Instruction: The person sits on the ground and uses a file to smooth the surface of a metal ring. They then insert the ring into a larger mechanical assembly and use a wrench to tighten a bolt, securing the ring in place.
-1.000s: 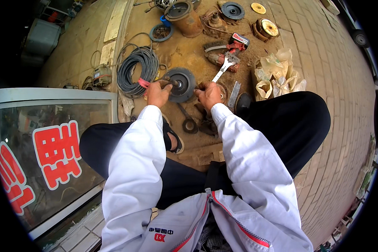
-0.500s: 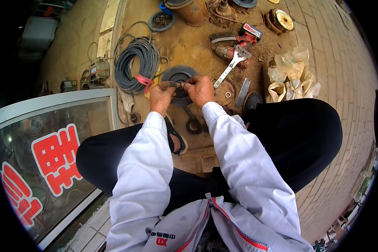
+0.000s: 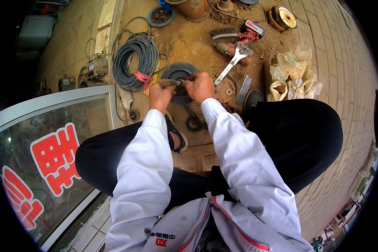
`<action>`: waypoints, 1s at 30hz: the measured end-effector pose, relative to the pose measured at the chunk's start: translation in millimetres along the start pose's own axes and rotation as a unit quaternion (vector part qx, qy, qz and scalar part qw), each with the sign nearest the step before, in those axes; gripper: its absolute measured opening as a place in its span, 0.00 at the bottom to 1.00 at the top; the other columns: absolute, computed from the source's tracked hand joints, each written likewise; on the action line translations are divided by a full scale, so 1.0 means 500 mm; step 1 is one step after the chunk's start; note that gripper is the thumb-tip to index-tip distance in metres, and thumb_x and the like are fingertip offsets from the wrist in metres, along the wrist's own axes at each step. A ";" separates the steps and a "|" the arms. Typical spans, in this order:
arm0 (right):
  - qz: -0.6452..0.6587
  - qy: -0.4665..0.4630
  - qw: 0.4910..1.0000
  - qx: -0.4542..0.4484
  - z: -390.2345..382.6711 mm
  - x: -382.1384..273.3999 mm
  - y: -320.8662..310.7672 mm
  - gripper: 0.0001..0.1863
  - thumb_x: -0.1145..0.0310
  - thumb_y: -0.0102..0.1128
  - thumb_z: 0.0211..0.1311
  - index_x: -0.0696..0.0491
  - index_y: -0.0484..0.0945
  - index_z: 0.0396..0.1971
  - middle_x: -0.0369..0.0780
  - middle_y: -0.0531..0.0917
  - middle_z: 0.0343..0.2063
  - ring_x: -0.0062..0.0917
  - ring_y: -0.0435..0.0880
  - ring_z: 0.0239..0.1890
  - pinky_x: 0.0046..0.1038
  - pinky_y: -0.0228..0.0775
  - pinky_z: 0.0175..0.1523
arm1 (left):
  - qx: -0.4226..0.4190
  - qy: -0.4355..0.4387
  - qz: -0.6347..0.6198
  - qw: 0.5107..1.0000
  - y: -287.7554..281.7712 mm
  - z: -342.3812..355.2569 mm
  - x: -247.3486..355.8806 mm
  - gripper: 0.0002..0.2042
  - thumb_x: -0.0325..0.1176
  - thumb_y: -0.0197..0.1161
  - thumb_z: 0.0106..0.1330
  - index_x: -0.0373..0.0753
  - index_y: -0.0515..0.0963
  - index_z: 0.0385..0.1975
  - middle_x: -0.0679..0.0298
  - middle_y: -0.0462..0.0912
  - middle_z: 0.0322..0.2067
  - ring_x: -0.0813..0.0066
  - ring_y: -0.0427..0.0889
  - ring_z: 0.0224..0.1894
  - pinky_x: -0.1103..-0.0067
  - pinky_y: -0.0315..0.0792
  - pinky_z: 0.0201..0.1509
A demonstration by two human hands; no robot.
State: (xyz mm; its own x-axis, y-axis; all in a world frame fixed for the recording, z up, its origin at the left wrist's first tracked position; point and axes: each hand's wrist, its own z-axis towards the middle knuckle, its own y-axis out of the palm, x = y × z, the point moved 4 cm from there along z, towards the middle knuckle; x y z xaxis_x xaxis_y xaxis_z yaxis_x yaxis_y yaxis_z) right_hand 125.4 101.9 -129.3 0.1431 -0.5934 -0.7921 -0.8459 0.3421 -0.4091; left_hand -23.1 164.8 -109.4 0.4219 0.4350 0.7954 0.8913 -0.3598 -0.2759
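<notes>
Head view: short brownish cylindrical part (image 3: 170, 83) held roughly level, in front of a dark grooved disc (image 3: 177, 70) as seen from above. Left hand (image 3: 161, 96): fingers and thumb clamped on the part. Right hand (image 3: 199, 87): thumb and fingertips drawn together at the part's right end; cannot tell whether they pinch the part itself or a small piece on it.

Dark ring-ended tool (image 3: 194, 124) just below the disc, toward the person. Grey cable coil (image 3: 149, 48) left of the disc, bound with a pink-red tie (image 3: 143, 77). Silver wrench (image 3: 227, 72) slants up and right from near the right hand, its head at a red power tool (image 3: 226, 49). Flat metal strip (image 3: 243, 89) near a dark shoe (image 3: 253, 99). Farther right: crumpled translucent bags (image 3: 296, 69). Top: blue-grey ring (image 3: 150, 19), rusty cylindrical housing (image 3: 193, 10).
</notes>
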 end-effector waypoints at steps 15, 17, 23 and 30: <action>0.002 0.004 1.000 -0.013 -0.001 0.000 -0.003 0.11 0.65 0.68 0.50 0.55 0.87 0.32 0.52 0.85 0.28 0.46 0.86 0.36 0.39 0.77 0.45 | 0.006 -0.022 0.017 1.000 0.003 0.003 0.009 0.04 0.23 0.64 0.62 0.33 0.84 0.34 0.64 0.85 0.28 0.80 0.78 0.25 0.84 0.69 0.28; -0.001 -0.002 1.000 -0.005 0.004 -0.002 -0.002 0.11 0.65 0.68 0.50 0.55 0.87 0.32 0.52 0.85 0.28 0.47 0.86 0.36 0.40 0.77 0.44 | 0.004 -0.028 0.016 0.999 0.000 0.006 0.007 0.04 0.23 0.64 0.62 0.33 0.84 0.34 0.63 0.85 0.28 0.80 0.79 0.25 0.84 0.69 0.28; 0.019 0.019 0.999 -0.033 -0.002 0.000 -0.005 0.11 0.66 0.67 0.49 0.55 0.87 0.32 0.53 0.86 0.30 0.47 0.86 0.37 0.40 0.77 0.45 | -0.016 -0.032 -0.007 0.999 -0.011 0.011 -0.006 0.05 0.25 0.65 0.62 0.34 0.84 0.35 0.64 0.85 0.28 0.79 0.80 0.26 0.84 0.70 0.29; 0.011 0.010 1.000 -0.026 0.013 0.008 0.004 0.11 0.66 0.67 0.50 0.56 0.87 0.32 0.51 0.86 0.28 0.43 0.87 0.34 0.38 0.77 0.43 | -0.003 -0.040 0.021 0.999 -0.006 0.014 0.000 0.05 0.25 0.65 0.62 0.35 0.85 0.35 0.64 0.84 0.28 0.80 0.79 0.26 0.84 0.69 0.29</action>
State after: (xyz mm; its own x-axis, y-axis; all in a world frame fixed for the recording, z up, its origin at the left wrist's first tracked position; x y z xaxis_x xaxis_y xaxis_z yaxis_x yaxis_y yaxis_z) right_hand 127.8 105.1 -136.2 0.1146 -0.6015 -0.7906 -0.8744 0.3167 -0.3677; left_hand -24.5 171.6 -112.0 0.4709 0.4835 0.7379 0.8716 -0.3841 -0.3046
